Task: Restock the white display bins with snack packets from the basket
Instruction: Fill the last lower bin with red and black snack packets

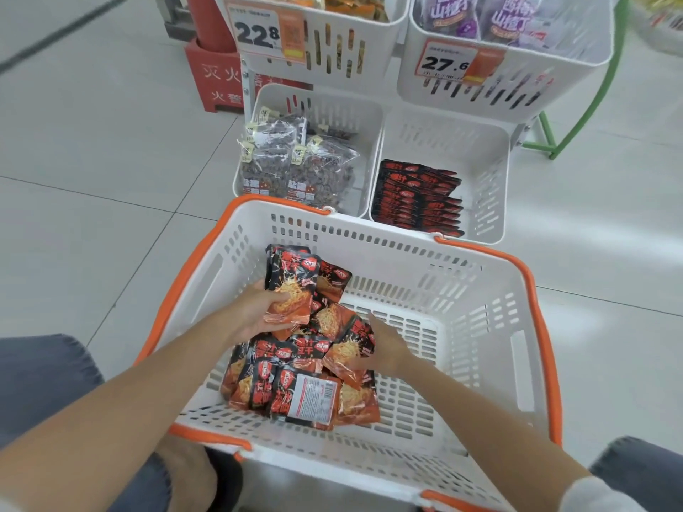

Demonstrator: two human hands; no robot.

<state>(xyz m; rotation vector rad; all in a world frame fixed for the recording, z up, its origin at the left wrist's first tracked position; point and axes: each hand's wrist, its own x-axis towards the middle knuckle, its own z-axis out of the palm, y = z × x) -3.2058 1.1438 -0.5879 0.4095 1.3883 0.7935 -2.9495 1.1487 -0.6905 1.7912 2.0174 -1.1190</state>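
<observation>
A white basket with orange rim (480, 290) sits on the floor in front of me. A heap of black-and-orange snack packets (295, 386) lies in its left half. My left hand (255, 308) grips a small stack of these packets (292, 286), held upright above the heap. My right hand (384, 349) pinches another packet (351, 352) at the heap's right side. Beyond the basket, the lower right white display bin (491, 186) holds a neat row of the same packets (417, 197) along its left side.
The lower left bin (332, 109) holds clear bags of dark snacks (295, 168). Two upper bins (369, 49) carry price tags 22.8 and 27.6. A red fire-extinguisher box (212, 79) stands behind on the left, a green rack frame (547, 138) on the right. My knees flank the basket.
</observation>
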